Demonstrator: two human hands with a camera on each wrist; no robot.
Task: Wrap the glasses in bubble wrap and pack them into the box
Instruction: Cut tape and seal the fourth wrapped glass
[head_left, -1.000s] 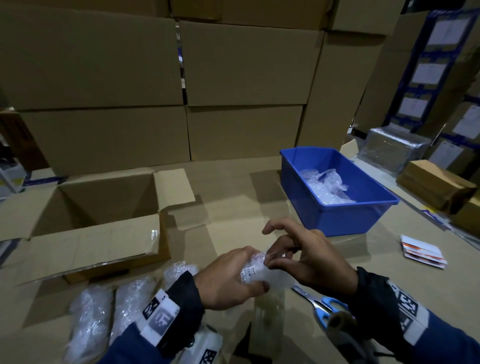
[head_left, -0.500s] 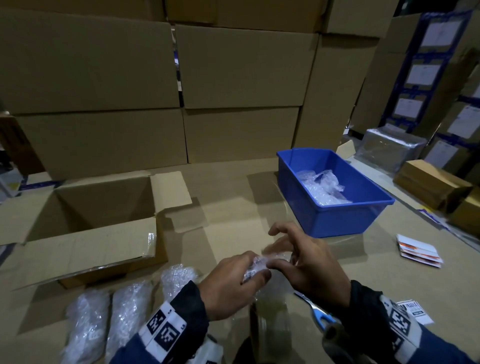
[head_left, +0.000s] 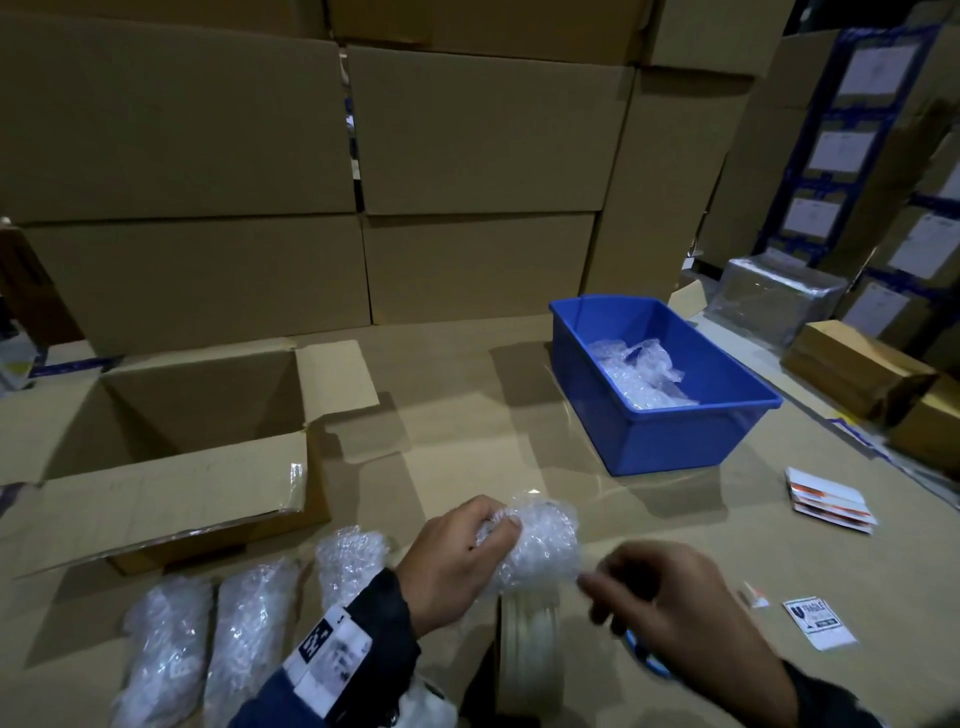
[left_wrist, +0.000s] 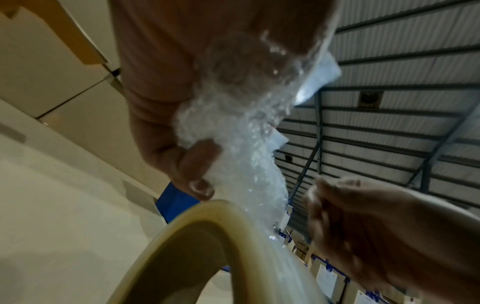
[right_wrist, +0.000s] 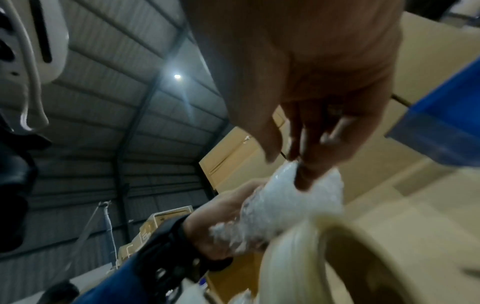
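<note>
— So, how far along?
— Three wrapped glasses (head_left: 249, 623) lie lower left; the cardboard box (head_left: 171, 431) looks unpacked.
— Hands?
— Left hand (head_left: 452, 561) grips the bubble-wrapped glass (head_left: 540, 545) at centre; right hand (head_left: 675, 613) curls beside it, apparently holding nothing.

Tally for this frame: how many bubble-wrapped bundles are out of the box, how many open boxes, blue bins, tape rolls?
Bubble-wrapped bundles: 4; three lying on the table, one in the left hand grip
Open cardboard box: 1
Blue bin: 1
Tape roll: 1
Total: 7
</note>
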